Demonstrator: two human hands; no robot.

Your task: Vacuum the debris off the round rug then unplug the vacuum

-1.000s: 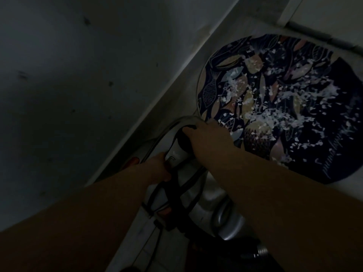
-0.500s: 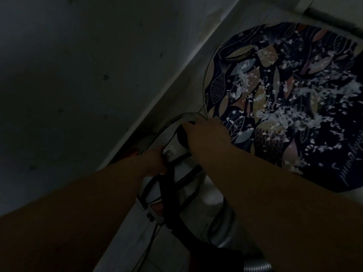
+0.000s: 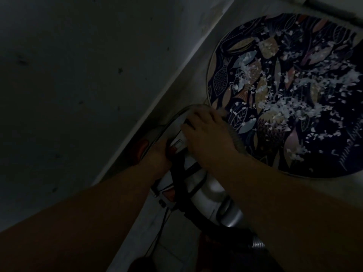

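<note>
**Hands on the vacuum beside a littered rug**

In a dim room, a dark wall (image 3: 78, 85) fills the left of the view. The round rug (image 3: 334, 150), navy with fish and leaf patterns, lies on the pale floor (image 3: 343, 185) at upper right. The silver-white vacuum (image 3: 208, 193) sits on the floor just beside the rug's near edge. The right hand (image 3: 208, 140) curls over the vacuum's front end, grasping a dark part there. The left hand (image 3: 157, 156) clasps its white top beside a red button (image 3: 172, 150). White debris (image 3: 284, 108) is strewn across the rug's middle. A thin cord (image 3: 162, 224) trails from the vacuum's rear.
</note>
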